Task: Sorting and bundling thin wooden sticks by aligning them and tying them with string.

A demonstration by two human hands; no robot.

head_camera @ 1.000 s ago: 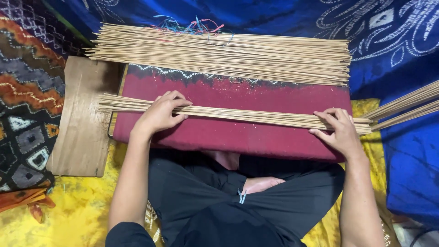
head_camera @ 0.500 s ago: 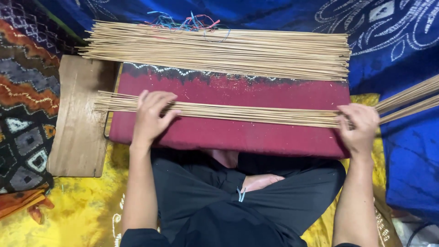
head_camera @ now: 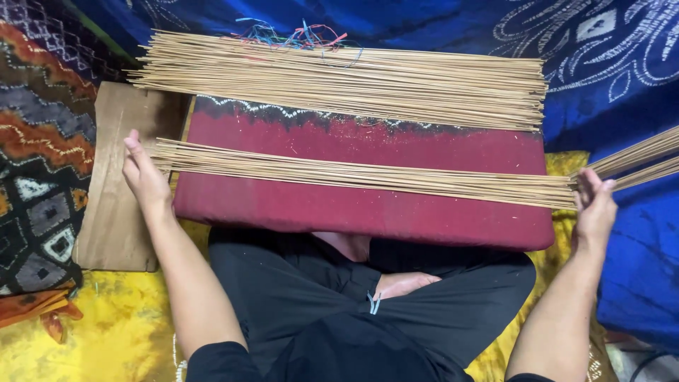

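Head view, looking down on a seated person's lap. A thin row of pale sticks (head_camera: 368,177) lay across the middle of the frame on a maroon cushion (head_camera: 368,212), its ends overhanging both short edges. The left hand (head_camera: 145,177), at the left of the frame, stood flat and open, fingers together, palm against the left stick ends. The right hand (head_camera: 594,209), at the right, was likewise open and upright against the right ends, gripping nothing.

Compared with the frame one second earlier, both hands had left the top of the row, where they lay palm-down near its two ends, and had moved outward to its extremities; half a second earlier the right hand was already at the end while the left still rested on top. The change suggests the ends were being squared between the palms.

A larger stick pile (head_camera: 339,85) occupied the upper frame, coloured threads (head_camera: 297,35) behind it, a wooden board (head_camera: 120,205) at left, and more sticks (head_camera: 636,159) at right.
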